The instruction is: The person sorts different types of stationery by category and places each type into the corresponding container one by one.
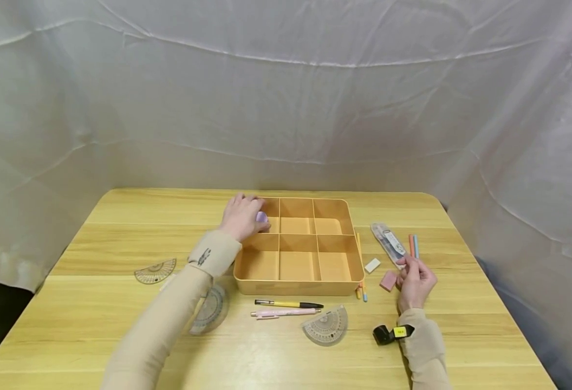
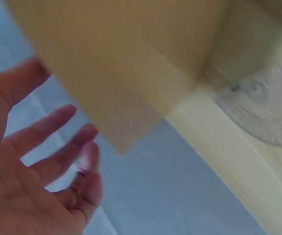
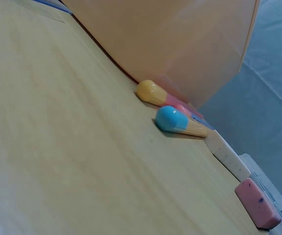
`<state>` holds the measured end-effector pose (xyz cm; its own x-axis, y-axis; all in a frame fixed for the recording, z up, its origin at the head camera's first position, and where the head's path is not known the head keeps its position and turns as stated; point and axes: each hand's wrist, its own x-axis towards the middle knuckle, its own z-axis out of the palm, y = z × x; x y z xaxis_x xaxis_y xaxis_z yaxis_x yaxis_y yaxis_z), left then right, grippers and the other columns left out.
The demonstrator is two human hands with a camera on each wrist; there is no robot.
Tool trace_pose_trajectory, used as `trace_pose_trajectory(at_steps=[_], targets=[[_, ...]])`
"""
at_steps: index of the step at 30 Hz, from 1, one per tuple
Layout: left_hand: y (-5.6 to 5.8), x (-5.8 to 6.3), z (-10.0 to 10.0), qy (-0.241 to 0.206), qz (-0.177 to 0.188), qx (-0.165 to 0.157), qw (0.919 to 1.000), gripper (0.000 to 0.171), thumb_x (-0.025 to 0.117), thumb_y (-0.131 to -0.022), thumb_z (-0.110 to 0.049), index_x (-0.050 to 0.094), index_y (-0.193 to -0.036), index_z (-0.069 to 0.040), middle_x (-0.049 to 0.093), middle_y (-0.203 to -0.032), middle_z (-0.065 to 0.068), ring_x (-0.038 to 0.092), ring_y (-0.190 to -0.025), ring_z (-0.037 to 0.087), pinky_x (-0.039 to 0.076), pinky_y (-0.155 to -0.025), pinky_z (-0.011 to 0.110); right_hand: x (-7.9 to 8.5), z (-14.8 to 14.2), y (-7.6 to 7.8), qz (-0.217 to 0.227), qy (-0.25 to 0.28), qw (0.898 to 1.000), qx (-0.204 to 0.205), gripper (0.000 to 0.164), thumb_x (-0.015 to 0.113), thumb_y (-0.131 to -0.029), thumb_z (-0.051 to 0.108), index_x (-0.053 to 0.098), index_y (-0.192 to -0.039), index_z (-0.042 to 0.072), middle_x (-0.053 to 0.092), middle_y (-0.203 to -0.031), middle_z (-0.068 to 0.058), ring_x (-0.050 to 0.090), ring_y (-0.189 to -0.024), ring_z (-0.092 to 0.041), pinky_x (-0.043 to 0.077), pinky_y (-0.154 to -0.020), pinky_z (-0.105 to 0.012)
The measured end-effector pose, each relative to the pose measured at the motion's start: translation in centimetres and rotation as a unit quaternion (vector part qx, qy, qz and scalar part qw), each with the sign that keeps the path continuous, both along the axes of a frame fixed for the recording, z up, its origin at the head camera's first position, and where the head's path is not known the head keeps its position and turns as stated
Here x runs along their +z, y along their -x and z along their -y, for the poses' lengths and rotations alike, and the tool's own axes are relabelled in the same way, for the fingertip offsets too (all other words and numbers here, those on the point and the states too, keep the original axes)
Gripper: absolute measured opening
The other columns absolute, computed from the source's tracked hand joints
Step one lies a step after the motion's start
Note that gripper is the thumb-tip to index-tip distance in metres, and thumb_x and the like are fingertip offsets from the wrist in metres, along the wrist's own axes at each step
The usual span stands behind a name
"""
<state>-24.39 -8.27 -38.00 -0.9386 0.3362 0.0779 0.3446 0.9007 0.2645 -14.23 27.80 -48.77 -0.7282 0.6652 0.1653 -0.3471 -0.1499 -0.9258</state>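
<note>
My left hand (image 1: 243, 215) reaches over the back left corner of the orange box (image 1: 299, 287). A small purple rounded thing (image 1: 262, 217) shows between its thumb and index finger; its kind is unclear. The left wrist view shows loosely bent fingers (image 2: 57, 156) beside the blurred box wall (image 2: 116, 88); the wall hides the tip of one finger. On the right, my right hand (image 1: 415, 280) rests over the table with loosely curled fingers. Its fingertips are at the near end of a clear packet (image 1: 387, 242), beside a pink eraser (image 1: 388, 280).
A white eraser (image 1: 372, 265) and pencils (image 1: 364, 292) lie right of the box. Orange (image 1: 411, 245) and blue sticks (image 1: 416, 246) are farther right. In front lie a yellow-black pen (image 1: 288, 304), a pink pen (image 1: 286, 312) and a protractor (image 1: 326, 326). Two more protractors (image 1: 155, 271) lie left.
</note>
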Motion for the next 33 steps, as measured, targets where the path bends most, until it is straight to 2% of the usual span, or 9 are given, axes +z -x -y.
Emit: trace_pose_trajectory(at_steps=[4, 7, 11, 15, 20, 23, 28, 30, 33], targets=[[-2.0, 0.4, 0.3, -0.065, -0.006, 0.000, 0.9979, 0.058, 0.072, -0.093, -0.032, 0.056, -0.141, -0.005, 0.052, -0.148, 0.021, 0.049, -0.128, 0.042, 0.040, -0.112, 0.053, 0.1, -0.1, -0.2, -0.003, 0.003, 1.000, -0.014, 0.033, 0.048, -0.096, -0.006, 0.063, -0.066, -0.004, 0.037, -0.041, 0.001, 0.030, -0.033, -0.002, 0.011, -0.036, -0.031], [-3.7, 0.2, 0.5, -0.106, -0.002, 0.011, 0.9943, 0.061, 0.067, -0.097, -0.032, 0.048, -0.147, -0.002, 0.042, -0.153, 0.027, 0.043, -0.136, 0.048, 0.037, -0.116, 0.059, 0.2, -0.2, -0.3, -0.009, 0.001, 1.000, -0.027, 0.027, 0.049, -0.096, -0.006, 0.062, -0.074, -0.013, 0.039, -0.043, 0.003, 0.030, -0.034, -0.001, 0.014, -0.035, -0.026], [-6.0, -0.8, 0.8, -0.140, 0.012, 0.038, 0.9893, 0.070, 0.063, -0.099, -0.034, 0.036, -0.153, 0.000, 0.032, -0.158, 0.032, 0.034, -0.144, 0.051, 0.036, -0.115, 0.066, 0.3, -0.3, -0.5, -0.018, 0.004, 0.999, -0.046, 0.020, 0.051, -0.096, -0.006, 0.060, -0.085, -0.021, 0.042, -0.045, 0.006, 0.032, -0.036, 0.000, 0.019, -0.034, -0.021], [-7.7, -2.2, 0.9, -0.158, 0.016, 0.053, 0.9858, 0.079, 0.060, -0.100, -0.040, 0.026, -0.156, 0.003, 0.025, -0.161, 0.033, 0.028, -0.149, 0.049, 0.028, -0.120, 0.066, 0.5, -0.5, -0.5, -0.033, 0.007, 0.996, -0.083, 0.018, 0.051, -0.095, -0.007, 0.064, -0.088, -0.017, 0.050, -0.050, 0.004, 0.042, -0.040, -0.004, 0.029, -0.035, -0.018], [-8.6, -3.9, 0.7, -0.182, 0.006, 0.055, 0.9818, 0.084, 0.057, -0.101, -0.044, 0.019, -0.157, 0.007, 0.016, -0.166, 0.029, 0.022, -0.153, 0.046, 0.022, -0.124, 0.062, 0.7, -0.8, -0.6, -0.021, -0.009, 0.988, -0.154, 0.021, 0.050, -0.095, -0.006, 0.069, -0.096, -0.013, 0.060, -0.064, 0.002, 0.055, -0.056, -0.008, 0.045, -0.048, -0.016], [-8.8, -4.5, 0.6, -0.184, 0.028, 0.061, 0.9807, 0.086, 0.051, -0.103, -0.048, 0.013, -0.159, 0.006, 0.007, -0.169, 0.023, 0.015, -0.156, 0.041, 0.019, -0.127, 0.059, 0.7, -1.0, -0.6, -0.018, -0.014, 0.984, -0.175, 0.023, 0.049, -0.095, -0.007, 0.069, -0.103, -0.012, 0.064, -0.074, 0.001, 0.060, -0.069, -0.011, 0.051, -0.062, -0.021], [-8.9, -4.7, 0.7, -0.175, 0.068, 0.068, 0.9799, 0.091, 0.046, -0.103, -0.054, 0.001, -0.160, 0.002, -0.007, -0.171, 0.013, 0.002, -0.159, 0.035, 0.011, -0.129, 0.057, 0.6, -1.2, -0.5, -0.030, -0.032, 0.983, -0.177, 0.030, 0.046, -0.098, -0.006, 0.069, -0.117, -0.004, 0.069, -0.097, 0.000, 0.065, -0.095, -0.016, 0.052, -0.092, -0.027], [-8.9, -4.7, 0.7, -0.172, 0.071, 0.068, 0.9803, 0.092, 0.046, -0.103, -0.054, -0.001, -0.160, 0.001, -0.009, -0.170, 0.012, 0.002, -0.159, 0.035, 0.011, -0.128, 0.058, 0.7, -1.2, -0.4, -0.020, -0.040, 0.985, -0.169, 0.033, 0.045, -0.099, -0.005, 0.069, -0.121, 0.001, 0.070, -0.105, 0.001, 0.064, -0.104, -0.016, 0.050, -0.100, -0.029], [-8.8, -4.8, 0.7, -0.167, 0.072, 0.068, 0.9810, 0.092, 0.045, -0.103, -0.054, -0.002, -0.160, 0.001, -0.009, -0.170, 0.012, 0.003, -0.159, 0.036, 0.011, -0.128, 0.058, 0.7, -1.2, -0.5, 0.004, -0.053, 0.987, -0.149, 0.035, 0.045, -0.100, -0.001, 0.068, -0.125, 0.009, 0.069, -0.115, 0.003, 0.062, -0.113, -0.016, 0.048, -0.106, -0.025]])
